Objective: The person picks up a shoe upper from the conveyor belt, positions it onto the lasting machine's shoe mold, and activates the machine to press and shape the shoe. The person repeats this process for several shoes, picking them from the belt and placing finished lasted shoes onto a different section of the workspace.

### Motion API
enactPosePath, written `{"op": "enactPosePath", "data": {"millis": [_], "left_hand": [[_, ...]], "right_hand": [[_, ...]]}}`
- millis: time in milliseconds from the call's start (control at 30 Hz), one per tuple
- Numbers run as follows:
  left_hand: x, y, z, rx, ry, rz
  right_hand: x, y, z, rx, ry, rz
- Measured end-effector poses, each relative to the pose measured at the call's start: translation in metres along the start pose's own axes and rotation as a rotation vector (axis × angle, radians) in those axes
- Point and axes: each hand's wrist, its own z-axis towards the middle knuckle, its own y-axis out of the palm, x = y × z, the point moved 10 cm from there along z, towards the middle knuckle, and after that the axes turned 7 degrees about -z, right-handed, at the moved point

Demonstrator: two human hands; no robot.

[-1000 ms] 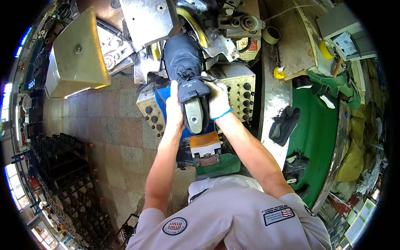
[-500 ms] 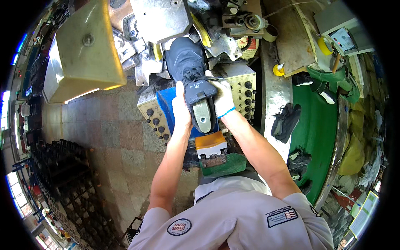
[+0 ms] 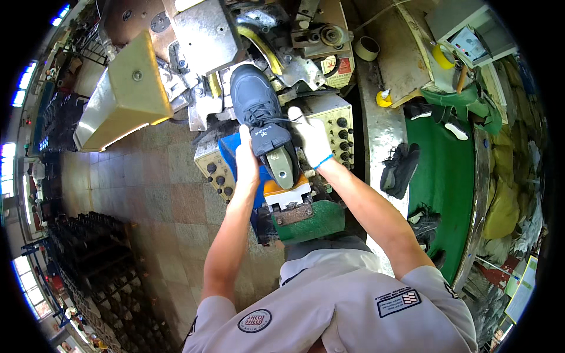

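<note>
A dark lace-up shoe (image 3: 253, 97) on a grey-green shoe last (image 3: 281, 167) is in front of me, its toe pointing away toward the machine. My left hand (image 3: 247, 156) is closed along the shoe's left side near the heel. My right hand (image 3: 312, 138), in a white glove with a blue cuff edge, is closed at the shoe's right side. A dark shoelace (image 3: 286, 120) runs from the shoe into its fingers. The last's heel end sits just above an orange-and-white pad (image 3: 288, 193) on the machine.
Metal plates (image 3: 206, 35) and clamps of the machine surround the toe. Control boxes with black knobs (image 3: 342, 134) flank the shoe. A cream lamp-like hood (image 3: 126, 94) juts in at left. More shoes (image 3: 401, 169) lie by a green belt (image 3: 441, 194) at right. A loaded rack (image 3: 94, 253) stands lower left.
The shoe has tilted, its toe now showing more clearly and lying farther from the overhead plate. Both hands have stayed on it. The whole view has shifted slightly.
</note>
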Motion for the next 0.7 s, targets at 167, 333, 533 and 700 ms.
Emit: {"op": "enactPosePath", "data": {"millis": [167, 333, 533, 700], "left_hand": [[0.027, -0.026, -0.041, 0.131, 0.142, 0.053], [0.083, 0.05, -0.105, 0.114, 0.509, 0.502], [0.081, 0.094, -0.109, 0.316, 0.669, 0.843], [0.086, 0.108, -0.115, 0.37, 0.681, 0.905]], "right_hand": [[0.024, -0.122, -0.045, 0.146, 0.091, 0.312], [0.064, -0.304, -0.116, 0.52, 0.098, 0.434], [0.098, -0.49, -0.141, 0.732, 0.062, 0.546], [0.162, -0.617, -0.091, 0.83, 0.255, 0.567]]}}
